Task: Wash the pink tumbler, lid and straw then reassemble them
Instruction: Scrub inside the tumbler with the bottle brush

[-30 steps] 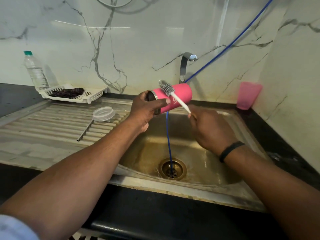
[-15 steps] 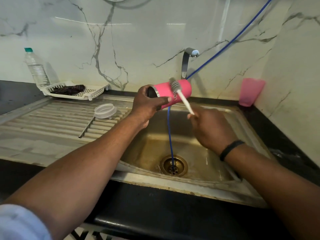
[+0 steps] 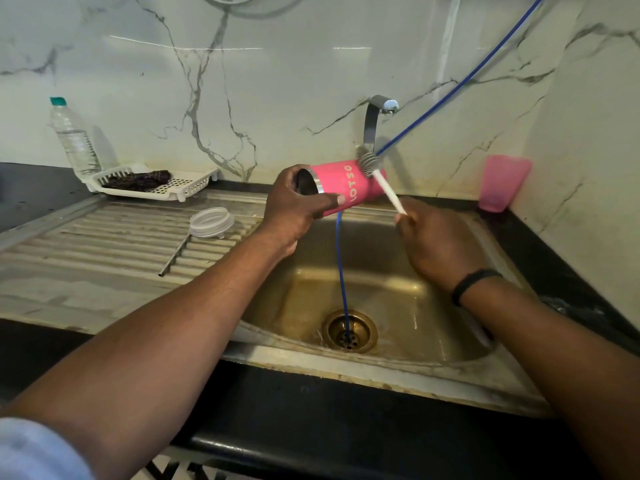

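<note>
Tumbler [image 3: 341, 183] sideways in left hand [image 3: 294, 209] above sink [image 3: 433, 367].

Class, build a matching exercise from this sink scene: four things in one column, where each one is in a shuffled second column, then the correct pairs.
Things
1. pink tumbler
2. clear lid
3. bottle brush
4. pink cup

Places
A. on the draining board
B. gripped in the left hand, lying sideways
C. on the counter in the right corner
D. held by the right hand, bristles against the tumbler's base end

Pairs: 1-B, 2-A, 3-D, 4-C
</note>
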